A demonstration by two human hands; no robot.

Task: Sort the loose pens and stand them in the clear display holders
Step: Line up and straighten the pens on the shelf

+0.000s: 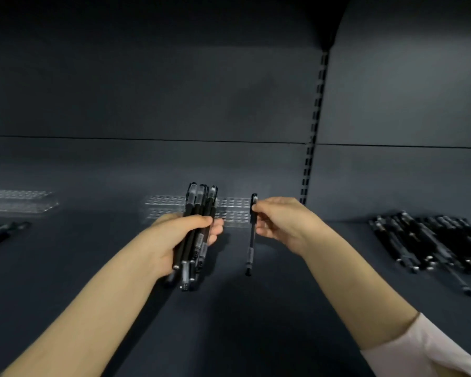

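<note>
Head view, the only one: landmark is the clear holder [229, 213], a gridded acrylic block at the back of the dark shelf [256, 322].

Left hand [180, 240] sits just in front of the holder's left half, fingers wrapped tight around a bundle of black pens [196, 229], caps up, tips sticking out below the palm. Right hand [280, 221] is at the holder's right end, thumb and fingertips pinched on the cap end of a single pen [252, 235], which hangs near vertical, tip down, over the shelf in front of the holder.

Loose pile of pens [433, 246] lies well right of the holder. A second clear holder [17, 201] is far left, with some dark items in front of it; too blurred to call.

Holder looks empty, though glare makes that uncertain.

Step in hand, as I read it: seat the single pen. Keep it plumb, lift the tip over the front edge, line it up with one cell, lower straight, release only once it bottoms. Fill cells in order from one end.
</note>
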